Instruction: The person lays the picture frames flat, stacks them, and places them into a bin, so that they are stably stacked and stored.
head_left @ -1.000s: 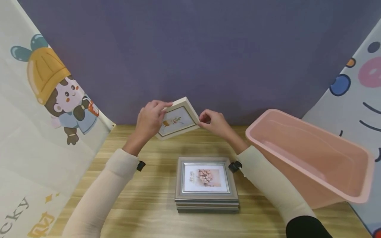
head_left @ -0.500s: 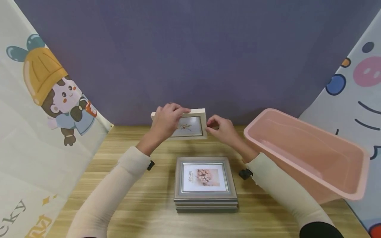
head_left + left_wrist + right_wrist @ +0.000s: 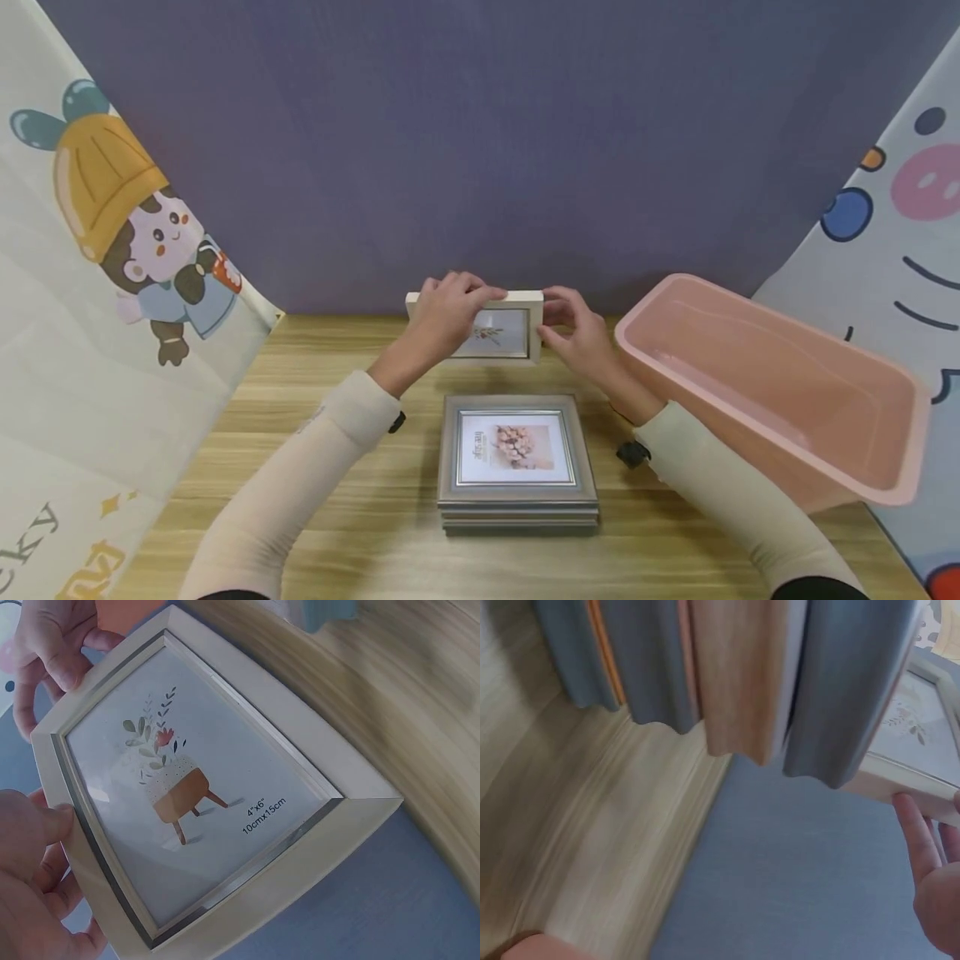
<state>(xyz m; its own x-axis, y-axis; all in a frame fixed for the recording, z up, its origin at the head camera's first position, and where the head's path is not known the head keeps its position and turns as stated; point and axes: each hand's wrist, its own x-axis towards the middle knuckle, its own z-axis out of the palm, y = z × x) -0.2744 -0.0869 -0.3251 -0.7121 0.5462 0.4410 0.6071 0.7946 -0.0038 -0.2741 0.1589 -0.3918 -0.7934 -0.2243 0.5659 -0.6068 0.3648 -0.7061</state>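
Note:
A cream picture frame (image 3: 532, 329) stands roughly upright and level behind the stack on the table; I cannot tell whether its lower edge touches the tabletop. My left hand (image 3: 447, 315) holds it by the top edge and covers its left part. At its right edge, my right hand (image 3: 581, 333) grips with the thumb in front and fingers behind. The left wrist view shows its print of a potted plant, with the left hand (image 3: 37, 877) and right hand (image 3: 56, 652) along the rim. Nearer me, several grey picture frames (image 3: 517, 496) lie stacked, the top one showing a pink bouquet.
A pink plastic tub (image 3: 780, 400) stands on the right of the wood-patterned table (image 3: 337, 492). A dark blue-purple backdrop (image 3: 480, 150) rises at the table's back. Pale printed sheets (image 3: 67, 275) line the sides. The stack's edges fill the top of the right wrist view.
The cream frame has turned from tilted to level and moved right and lower. Both hands have moved right with it, and the right fingers now reach behind its edge. The stack has stayed put.

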